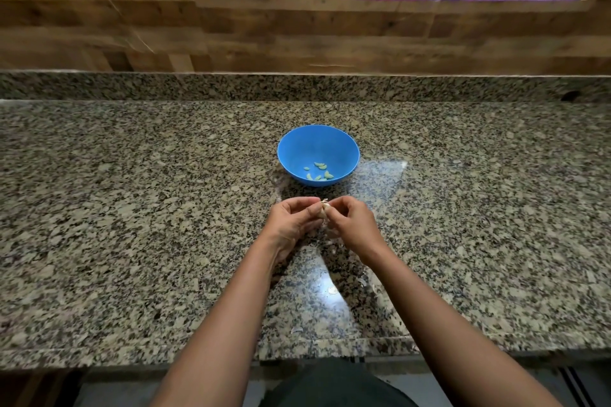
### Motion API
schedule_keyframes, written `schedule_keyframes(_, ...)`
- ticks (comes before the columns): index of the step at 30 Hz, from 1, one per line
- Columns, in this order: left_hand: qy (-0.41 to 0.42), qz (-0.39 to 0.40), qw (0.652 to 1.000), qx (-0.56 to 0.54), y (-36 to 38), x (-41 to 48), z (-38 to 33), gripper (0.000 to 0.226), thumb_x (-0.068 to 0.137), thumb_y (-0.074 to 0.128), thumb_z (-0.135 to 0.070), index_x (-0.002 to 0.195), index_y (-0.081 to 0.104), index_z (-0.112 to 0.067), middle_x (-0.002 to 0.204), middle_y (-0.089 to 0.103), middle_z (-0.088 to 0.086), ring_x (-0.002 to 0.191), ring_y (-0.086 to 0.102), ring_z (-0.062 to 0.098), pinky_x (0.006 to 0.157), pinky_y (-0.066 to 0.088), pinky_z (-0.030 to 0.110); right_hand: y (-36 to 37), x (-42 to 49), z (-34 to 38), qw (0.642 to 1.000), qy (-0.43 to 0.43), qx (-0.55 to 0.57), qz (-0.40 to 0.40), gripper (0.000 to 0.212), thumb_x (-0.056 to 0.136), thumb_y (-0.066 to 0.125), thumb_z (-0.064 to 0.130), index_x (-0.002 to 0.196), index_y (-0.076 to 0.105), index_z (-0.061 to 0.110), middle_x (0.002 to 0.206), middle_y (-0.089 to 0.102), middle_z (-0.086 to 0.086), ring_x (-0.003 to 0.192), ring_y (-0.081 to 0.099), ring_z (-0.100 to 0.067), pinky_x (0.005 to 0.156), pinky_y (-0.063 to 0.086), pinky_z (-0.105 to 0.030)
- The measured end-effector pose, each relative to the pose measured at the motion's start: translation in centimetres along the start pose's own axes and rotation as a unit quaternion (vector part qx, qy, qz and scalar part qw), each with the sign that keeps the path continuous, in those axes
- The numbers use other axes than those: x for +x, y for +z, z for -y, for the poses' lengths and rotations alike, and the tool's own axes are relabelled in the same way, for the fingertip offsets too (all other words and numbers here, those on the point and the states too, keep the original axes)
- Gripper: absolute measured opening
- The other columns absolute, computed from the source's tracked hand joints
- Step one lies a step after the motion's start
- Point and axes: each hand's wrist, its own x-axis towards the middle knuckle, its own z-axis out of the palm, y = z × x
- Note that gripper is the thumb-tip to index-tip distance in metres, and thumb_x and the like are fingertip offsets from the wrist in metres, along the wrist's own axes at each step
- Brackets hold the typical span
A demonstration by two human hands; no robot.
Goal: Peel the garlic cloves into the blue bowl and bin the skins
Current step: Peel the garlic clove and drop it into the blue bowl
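Garlic clove [324, 208] is held up off the countertop [132, 208] between two sets of fingertips. From my end I read the left hand [292, 223] as curled, thumb and forefinger pinching the clove's body from the side. The right hand [352, 223] comes in from the other side with fingers bent, nipping at the top end, where a papery wisp sticks up. I judge the clove to be very light, firm and slightly curved, with a dry, brittle skin that will tear off in flakes rather than come away whole. Once bare it will likely be smooth and a little tacky, so easy to let slip. The best hold, to my mind, is the one I see: one hand steadies the fat middle while the other takes the loose skin at the tip. Just beyond the fingertips of both hands stands the blue bowl [291, 145], round, smooth and plastic-looking, with several pale peeled cloves [319, 172] lying low against its near side. Back towards the body, beside the right forearm, a few small pale flakes [362, 281] lie on the stone. They may be skins, though the glare there makes that hard to say. The counter is polished speckled granite, and past the bowl rises a wall of wooden planks [99, 26]. I see no bin from here.
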Motion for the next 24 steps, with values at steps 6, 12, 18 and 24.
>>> schedule_keyframes(6, 0.069, -0.082, 0.965, 0.24, -0.9, 1.1, 1.6, 0.019, 0.085, 0.066, -0.009, 0.104, 0.064, -0.01, 0.098, 0.068, 0.009, 0.092, 0.064, 0.022, 0.084, 0.054, 0.034, -1.6, 0.3, -0.2, 0.999, 0.041, -0.013, -0.001, 0.012, 0.095, 0.052, 0.013, 0.089, 0.058, 0.005, 0.081, 0.06, -0.008, 0.064, 0.06, -0.017, 0.065, 0.057, -0.04)
schedule_keyframes(12, 0.143, -0.144, 0.891, 0.407, -0.6, 1.1, 1.9, 0.032, 0.093, 0.058, -0.022, 0.121, 0.06, -0.008, 0.115, 0.065, 0.008, 0.098, 0.058, 0.014, 0.081, 0.046, 0.021, -2.2, 0.2, -1.6, 0.907, -0.084, -0.409, 0.044, 0.019, 0.099, 0.037, 0.009, 0.085, 0.05, 0.009, 0.087, 0.05, -0.006, 0.079, 0.045, -0.016, 0.069, 0.034, -0.02)
schedule_keyframes(18, 0.22, -0.108, 0.835, 0.492, 0.0, -0.6, 4.9, 0.039, 0.095, 0.052, -0.019, 0.133, 0.048, -0.009, 0.138, 0.048, 0.007, 0.131, 0.038, 0.019, 0.104, 0.023, 0.019, -2.1, 0.7, -2.5, 0.881, -0.135, -0.452, 0.041, 0.021, 0.09, 0.042, -0.004, 0.079, 0.043, 0.014, 0.082, 0.045, -0.002, 0.077, 0.044, -0.015, 0.07, 0.04, -0.021)
schedule_keyframes(24, 0.233, -0.092, 0.821, 0.513, -0.2, -0.2, 5.6, 0.042, 0.095, 0.052, -0.019, 0.134, 0.047, -0.008, 0.141, 0.046, 0.008, 0.133, 0.036, 0.019, 0.108, 0.021, 0.021, -2.2, 0.6, -2.6, 0.858, -0.174, -0.479, 0.054, 0.014, 0.089, 0.042, -0.005, 0.087, 0.049, 0.007, 0.094, 0.055, -0.009, 0.083, 0.042, -0.015, 0.074, 0.033, -0.019)
